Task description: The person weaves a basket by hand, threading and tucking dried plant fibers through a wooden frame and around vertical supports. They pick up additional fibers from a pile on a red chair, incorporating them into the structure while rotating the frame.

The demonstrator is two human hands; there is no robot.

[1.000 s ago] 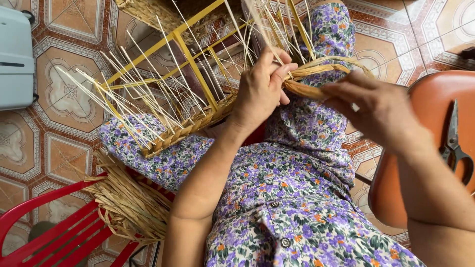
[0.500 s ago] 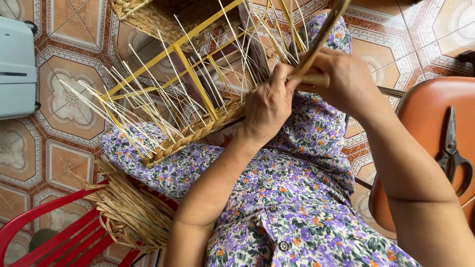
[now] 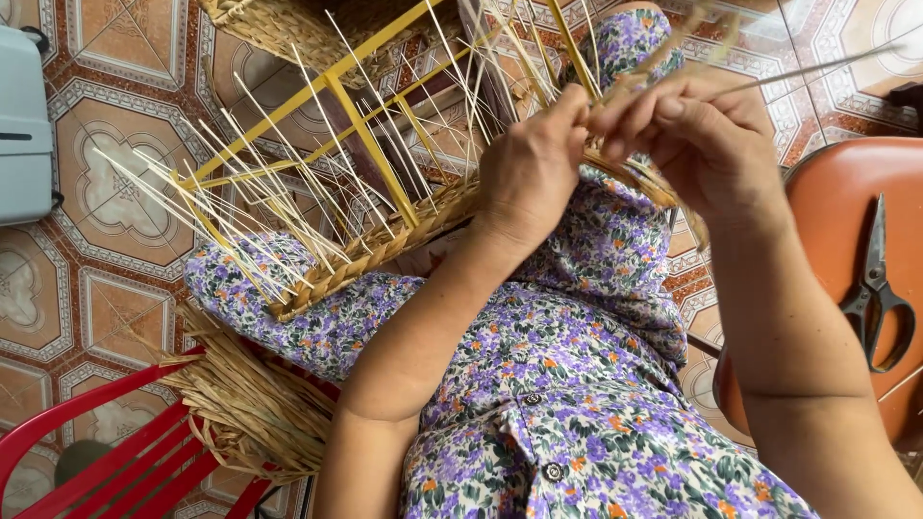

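Note:
A half-woven basket [image 3: 375, 245] on a yellow metal frame [image 3: 356, 125] rests across my lap, with many pale thin spokes sticking up from its braided straw rim. My left hand [image 3: 529, 168] grips the rim and spokes near the middle. My right hand [image 3: 697, 139] is closed on a straw strand [image 3: 663, 192] right beside the left hand, the fingers of both almost touching. Part of the strand is blurred above my right hand.
A bundle of loose straw [image 3: 240, 404] lies on a red plastic chair [image 3: 106, 461] at lower left. Scissors [image 3: 875, 288] rest on an orange stool [image 3: 836, 202] at right. A grey box [image 3: 24, 125] stands on the patterned tile floor [image 3: 106, 288]. Another woven basket [image 3: 279, 29] sits at the top.
My right hand has come in from the right and risen next to my left hand, pulling the straw strand up. The view has shifted slightly.

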